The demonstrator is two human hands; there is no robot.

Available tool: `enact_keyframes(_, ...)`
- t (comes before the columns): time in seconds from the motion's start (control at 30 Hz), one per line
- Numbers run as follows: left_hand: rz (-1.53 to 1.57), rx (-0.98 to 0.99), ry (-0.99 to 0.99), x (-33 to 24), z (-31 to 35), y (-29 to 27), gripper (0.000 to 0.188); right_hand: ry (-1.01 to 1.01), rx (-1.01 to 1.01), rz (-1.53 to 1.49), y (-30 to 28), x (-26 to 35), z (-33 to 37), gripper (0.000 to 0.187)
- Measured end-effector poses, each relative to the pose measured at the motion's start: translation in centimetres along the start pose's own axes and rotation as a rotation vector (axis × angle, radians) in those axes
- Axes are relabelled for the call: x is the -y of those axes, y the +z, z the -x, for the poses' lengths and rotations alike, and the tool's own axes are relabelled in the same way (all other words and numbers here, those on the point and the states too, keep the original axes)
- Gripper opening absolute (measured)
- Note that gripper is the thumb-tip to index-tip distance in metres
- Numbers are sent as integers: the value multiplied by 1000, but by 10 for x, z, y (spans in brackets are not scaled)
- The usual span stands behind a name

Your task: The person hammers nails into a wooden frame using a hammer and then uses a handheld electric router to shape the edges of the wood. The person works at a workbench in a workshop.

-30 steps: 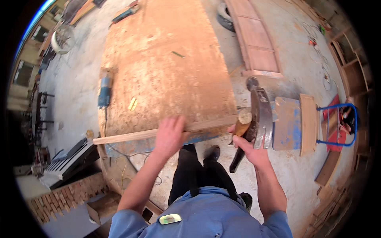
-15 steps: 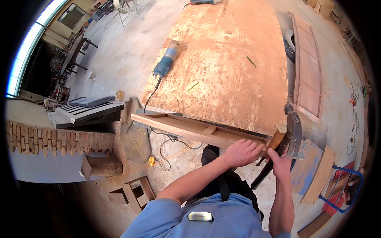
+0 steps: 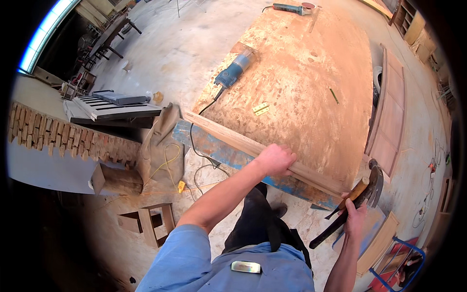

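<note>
A long, narrow wooden frame (image 3: 228,138) lies along the near edge of the worktable (image 3: 311,63), its plain side facing up toward me. My left hand (image 3: 277,159) is closed over it near the middle. Past its right end, my right hand (image 3: 354,216) grips two tools together: a claw hammer (image 3: 375,182) with a black handle and a chisel (image 3: 360,188) with a wooden handle. The hammer head points up and away from me, and its handle slants down to the left. Part of the chisel is hidden by the fingers.
On the table lie a blue corded power tool (image 3: 232,73), an angle grinder (image 3: 289,9), brass-coloured hinges (image 3: 261,108) and a pencil (image 3: 334,95). A panelled door (image 3: 387,109) stands at right. Yellow cord (image 3: 163,168) and a small wooden frame (image 3: 153,224) are on the left floor.
The wooden frame has turned so its open compartments no longer show. My left hand has moved left along it, away from my right hand. The right hand still holds both tools.
</note>
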State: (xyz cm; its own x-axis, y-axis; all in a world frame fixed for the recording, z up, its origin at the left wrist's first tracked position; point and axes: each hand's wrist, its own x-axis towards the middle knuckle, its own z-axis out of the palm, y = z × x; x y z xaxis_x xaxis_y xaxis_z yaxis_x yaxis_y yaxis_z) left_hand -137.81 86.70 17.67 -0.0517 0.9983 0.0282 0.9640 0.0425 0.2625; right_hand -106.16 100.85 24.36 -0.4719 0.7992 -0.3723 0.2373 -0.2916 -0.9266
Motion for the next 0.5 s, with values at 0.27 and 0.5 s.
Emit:
enact_keyframes(0.27, 35, 23, -34, -3, -3, 0, 37, -29, 38, 20, 17, -12, -21, 41)
enact_keyframes(0.5, 311, -693, -469, -14, 136, -5, 14, 10, 43, 312, 20, -24, -29, 46)
